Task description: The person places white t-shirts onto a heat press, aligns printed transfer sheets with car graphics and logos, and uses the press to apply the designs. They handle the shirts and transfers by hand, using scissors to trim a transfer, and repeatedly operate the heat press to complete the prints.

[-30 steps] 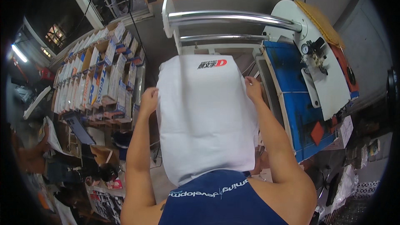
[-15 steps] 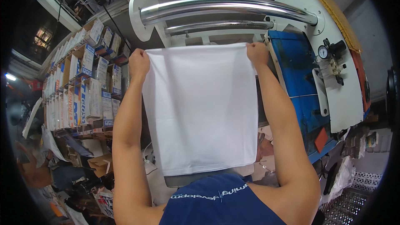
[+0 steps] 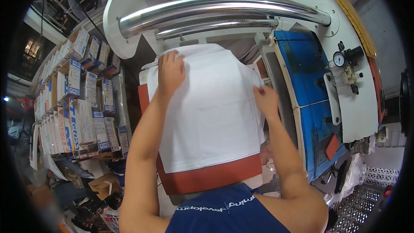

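Observation:
A white cloth [image 3: 211, 108], perhaps a garment, lies spread over a reddish-brown flat pad [image 3: 211, 177], which shows below its near edge and along the left. Small creases run across the cloth, and its far end bunches over the pad's far side. My left hand [image 3: 171, 72] rests on the far left of the cloth, fingers stretched forward and slightly apart. At the cloth's right edge is my right hand [image 3: 266, 100], fingers bent and smeared by motion. Whether those fingers pinch the edge cannot be made out.
A thick chrome bar [image 3: 224, 11] spans the machine beyond the cloth. To the right stand a blue panel [image 3: 308, 73] and a white machine side with a pressure gauge [image 3: 339, 58]. Shelved cardboard boxes [image 3: 79, 123] fill the left.
The cloth, held up by its two far corners before, now lies on the pad. My left hand has moved inward onto it; my right hand has come nearer along its right edge.

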A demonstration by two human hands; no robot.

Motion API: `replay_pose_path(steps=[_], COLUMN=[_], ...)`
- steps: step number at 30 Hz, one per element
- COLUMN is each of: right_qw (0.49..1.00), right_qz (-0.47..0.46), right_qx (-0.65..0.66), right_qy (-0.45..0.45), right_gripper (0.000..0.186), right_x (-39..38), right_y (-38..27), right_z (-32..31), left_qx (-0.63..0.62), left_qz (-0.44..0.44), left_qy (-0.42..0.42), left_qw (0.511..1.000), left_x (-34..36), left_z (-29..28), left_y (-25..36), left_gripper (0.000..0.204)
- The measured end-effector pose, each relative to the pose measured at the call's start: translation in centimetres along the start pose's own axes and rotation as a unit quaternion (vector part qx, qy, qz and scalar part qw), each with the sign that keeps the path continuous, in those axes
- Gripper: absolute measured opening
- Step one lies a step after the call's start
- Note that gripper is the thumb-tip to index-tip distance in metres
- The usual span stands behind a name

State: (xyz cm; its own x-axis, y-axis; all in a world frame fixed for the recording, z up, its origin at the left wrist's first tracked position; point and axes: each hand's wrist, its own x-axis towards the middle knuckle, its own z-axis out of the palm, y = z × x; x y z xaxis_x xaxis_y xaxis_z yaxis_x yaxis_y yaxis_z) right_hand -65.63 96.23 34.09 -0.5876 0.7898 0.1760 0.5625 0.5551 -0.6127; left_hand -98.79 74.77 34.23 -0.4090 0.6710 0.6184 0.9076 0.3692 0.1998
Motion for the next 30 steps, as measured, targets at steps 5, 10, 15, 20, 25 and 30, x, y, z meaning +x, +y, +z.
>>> replay_pose_path(steps=[5, 10, 15, 20, 25, 30], right_qw=[0.876, 0.694, 0.632, 0.614, 0.558, 0.627], right_qz=[0.401, 0.502, 0.419, 0.378, 0.357, 0.403], right_qx=[-0.065, 0.389, 0.621, 0.686, 0.748, 0.665], right_qy=[-0.258, -0.339, -0.197, -0.101, 0.048, 0.042], right_gripper=[0.066, 0.075, 0.055, 0.052, 0.051, 0.049], right_x=[-13.2, -19.6, -20.2, -21.4, -21.0, -20.1], right_y=[7.6, 8.2, 8.0, 7.1, 8.0, 10.4], right_z=[-3.5, -3.4, -4.1, -6.1, -5.6, -3.9], left_qx=[-0.015, -0.053, -0.041, 0.075, 0.017, -0.154], left_qz=[-0.308, -0.140, 0.020, 0.149, 0.111, -0.053], left_qy=[-0.452, -0.344, -0.283, -0.432, -0.286, -0.185], left_qw=[0.837, 0.927, 0.958, 0.886, 0.952, 0.969], left_x=[5.8, 8.6, 11.4, 14.9, 15.5, 11.0], left_z=[3.0, 4.6, 9.7, 12.8, 13.6, 11.6], left_y=[-3.5, 2.2, 12.0, 12.9, 15.4, 17.0], left_gripper=[0.053, 0.030, 0.029, 0.027, 0.022, 0.024])
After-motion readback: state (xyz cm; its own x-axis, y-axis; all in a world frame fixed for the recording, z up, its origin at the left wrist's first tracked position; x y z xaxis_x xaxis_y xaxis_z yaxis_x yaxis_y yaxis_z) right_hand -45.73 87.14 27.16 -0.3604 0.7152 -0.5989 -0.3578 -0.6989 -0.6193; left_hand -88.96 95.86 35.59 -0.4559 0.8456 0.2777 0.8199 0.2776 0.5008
